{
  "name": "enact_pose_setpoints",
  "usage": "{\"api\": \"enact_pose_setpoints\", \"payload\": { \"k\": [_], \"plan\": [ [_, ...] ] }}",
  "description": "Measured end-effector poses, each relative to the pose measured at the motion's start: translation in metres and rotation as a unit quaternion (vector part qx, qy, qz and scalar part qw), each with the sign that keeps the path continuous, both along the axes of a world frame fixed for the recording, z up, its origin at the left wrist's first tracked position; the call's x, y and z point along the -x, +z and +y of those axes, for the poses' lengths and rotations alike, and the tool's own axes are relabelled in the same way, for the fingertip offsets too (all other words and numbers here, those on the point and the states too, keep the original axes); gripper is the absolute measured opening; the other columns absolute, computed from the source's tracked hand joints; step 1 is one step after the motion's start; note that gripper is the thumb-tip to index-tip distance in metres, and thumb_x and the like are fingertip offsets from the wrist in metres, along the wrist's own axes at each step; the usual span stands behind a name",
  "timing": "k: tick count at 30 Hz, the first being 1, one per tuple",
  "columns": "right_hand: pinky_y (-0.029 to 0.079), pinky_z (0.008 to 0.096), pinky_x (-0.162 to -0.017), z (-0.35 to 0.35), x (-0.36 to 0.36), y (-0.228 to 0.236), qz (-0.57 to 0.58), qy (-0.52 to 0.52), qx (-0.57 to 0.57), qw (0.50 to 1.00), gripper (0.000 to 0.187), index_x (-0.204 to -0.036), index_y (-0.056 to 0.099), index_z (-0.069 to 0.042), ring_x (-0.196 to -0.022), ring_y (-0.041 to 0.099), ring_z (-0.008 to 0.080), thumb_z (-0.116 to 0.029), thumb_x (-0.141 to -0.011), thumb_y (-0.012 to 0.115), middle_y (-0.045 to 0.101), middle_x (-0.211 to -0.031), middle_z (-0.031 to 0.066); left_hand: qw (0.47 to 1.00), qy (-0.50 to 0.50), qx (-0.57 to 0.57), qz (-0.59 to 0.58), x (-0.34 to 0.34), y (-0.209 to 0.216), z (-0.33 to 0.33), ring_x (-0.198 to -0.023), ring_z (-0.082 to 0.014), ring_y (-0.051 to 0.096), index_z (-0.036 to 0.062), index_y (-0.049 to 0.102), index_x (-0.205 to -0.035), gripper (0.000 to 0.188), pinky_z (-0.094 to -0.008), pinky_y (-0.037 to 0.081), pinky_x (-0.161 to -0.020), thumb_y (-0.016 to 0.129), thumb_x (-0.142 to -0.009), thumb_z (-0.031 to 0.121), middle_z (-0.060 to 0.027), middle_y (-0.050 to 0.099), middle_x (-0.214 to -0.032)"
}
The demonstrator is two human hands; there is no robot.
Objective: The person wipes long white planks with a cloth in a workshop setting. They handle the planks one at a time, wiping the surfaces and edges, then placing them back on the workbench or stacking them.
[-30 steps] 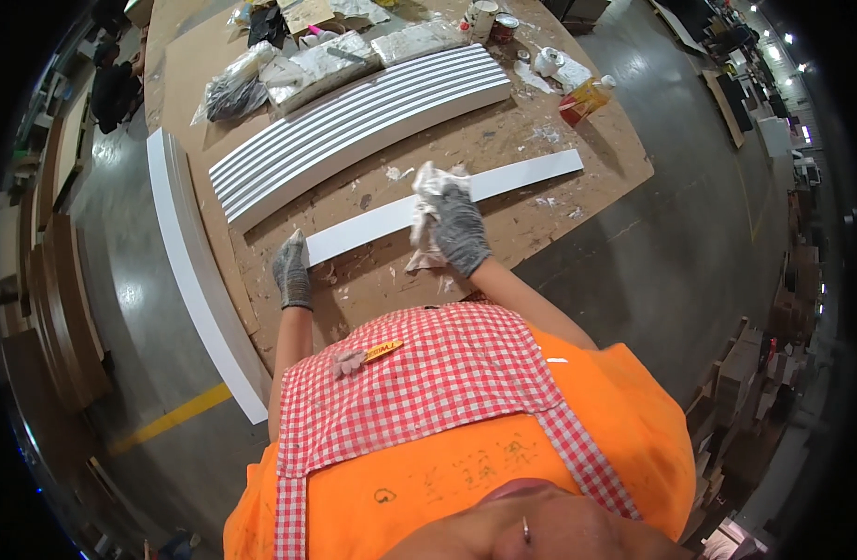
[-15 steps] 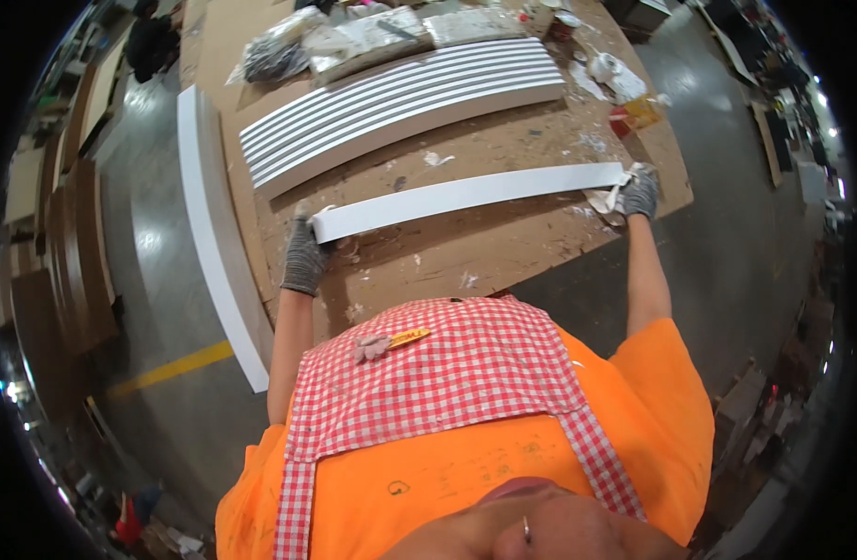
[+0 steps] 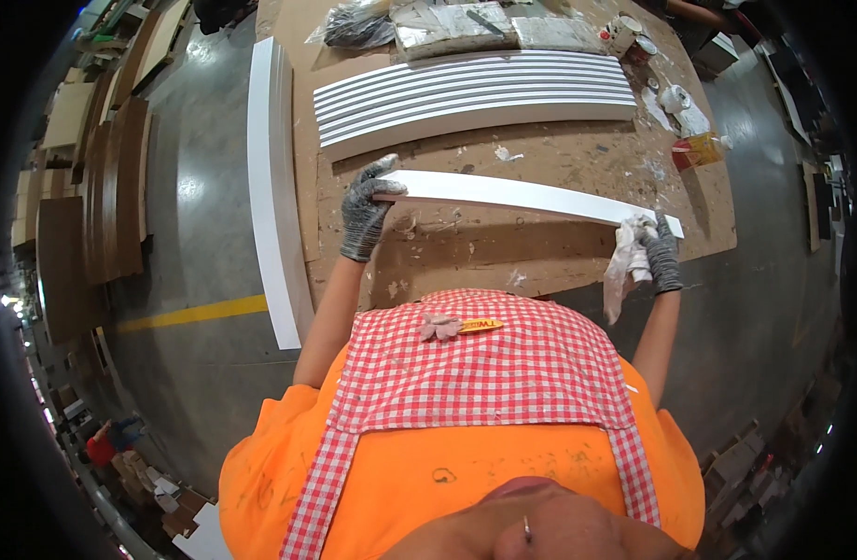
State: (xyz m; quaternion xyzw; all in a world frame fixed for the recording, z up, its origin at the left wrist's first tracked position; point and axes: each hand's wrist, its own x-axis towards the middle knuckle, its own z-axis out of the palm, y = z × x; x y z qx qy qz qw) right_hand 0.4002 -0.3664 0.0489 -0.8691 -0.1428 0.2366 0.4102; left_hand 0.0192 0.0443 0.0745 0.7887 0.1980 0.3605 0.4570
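A long white board (image 3: 512, 193) slants over the near part of the worktable, its left end farther from me than its right. My left hand (image 3: 364, 213), in a grey knit glove, grips the left end with the thumb and fingers on opposite edges. At the right end my right hand (image 3: 666, 258), gloved alike, is closed around a white cloth (image 3: 624, 264), part of which hangs down. The right fingertips and the cloth touch the board's near edge. Beyond it lies a row of similar white-edged boards (image 3: 475, 105), packed side by side.
Another long white board (image 3: 269, 187) extends along the table's left edge. Wrapped packages (image 3: 452, 30) lie at the back. To the right are a bottle of amber liquid (image 3: 697, 151), a white roll (image 3: 675, 99) and cans (image 3: 624, 35). Dried white smears mark the brown tabletop (image 3: 428, 261).
The board has swung: its left end has moved away from me and its right end closer. The cloth now hangs from my right hand. The whole view has shifted.
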Motion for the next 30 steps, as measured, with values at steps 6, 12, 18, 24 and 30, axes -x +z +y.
{"api": "enact_pose_setpoints", "payload": {
  "k": [6,12,18,24,30],
  "plan": [
    [0.045,0.0258,-0.085,0.022,0.056,0.015,-0.034,0.01,0.073,0.997,0.063,-0.136,0.046,-0.009,-0.093,0.055,0.0165,0.0,-0.077,0.066,0.061,-0.108,0.0115,0.992,0.097,-0.08,0.017,-0.008,0.013,-0.019,-0.112,-0.0229,0.056,0.0099,0.047,-0.127,0.057,-0.032,0.046,-0.094,0.071,-0.076,0.004,-0.0116,0.056,-0.125],
    [0.043,0.0282,-0.092,0.014,0.038,0.032,-0.038,0.068,0.056,0.995,0.06,-0.132,0.049,-0.008,-0.102,0.056,0.0176,-0.003,-0.076,0.069,0.059,-0.118,0.0091,0.981,0.009,0.078,0.18,0.023,-0.032,-0.004,-0.101,-0.0227,0.06,0.0024,0.049,-0.128,0.051,-0.0315,0.047,-0.089,0.068,-0.083,0.019,-0.0103,0.063,-0.113],
    [0.044,0.0334,-0.09,0.157,0.084,0.108,-0.181,0.191,-0.2,0.944,0.028,-0.107,0.059,-0.008,-0.099,0.057,0.0213,-0.016,-0.081,0.064,0.06,-0.105,0.0087,0.959,-0.046,0.268,0.085,0.014,-0.004,-0.016,-0.099,-0.0149,0.059,0.002,0.057,-0.118,0.041,-0.0308,0.049,-0.083,0.069,-0.082,0.016,-0.0067,0.065,-0.107],
    [0.042,0.0407,-0.094,0.301,0.221,0.091,-0.274,0.371,-0.245,0.853,0.031,-0.106,0.058,-0.002,-0.103,0.053,0.033,-0.02,-0.081,0.059,0.054,-0.11,0.0162,0.93,-0.068,0.35,0.088,0.024,-0.017,-0.003,-0.086,-0.0109,0.058,0.0036,0.058,-0.116,0.041,-0.0238,0.047,-0.072,0.067,-0.076,0.013,-0.0027,0.063,-0.101],
    [0.042,0.041,-0.093,0.263,0.206,0.04,-0.349,0.343,-0.212,0.846,0.031,-0.106,0.059,-0.008,-0.104,0.052,0.031,-0.023,-0.079,0.06,0.054,-0.111,0.0153,0.924,-0.043,0.369,0.095,0.014,-0.015,-0.007,-0.087,-0.0174,0.061,-0.001,0.06,-0.104,0.028,-0.0288,0.05,-0.077,0.054,-0.077,0.003,-0.0065,0.062,-0.097]
  ]
}}
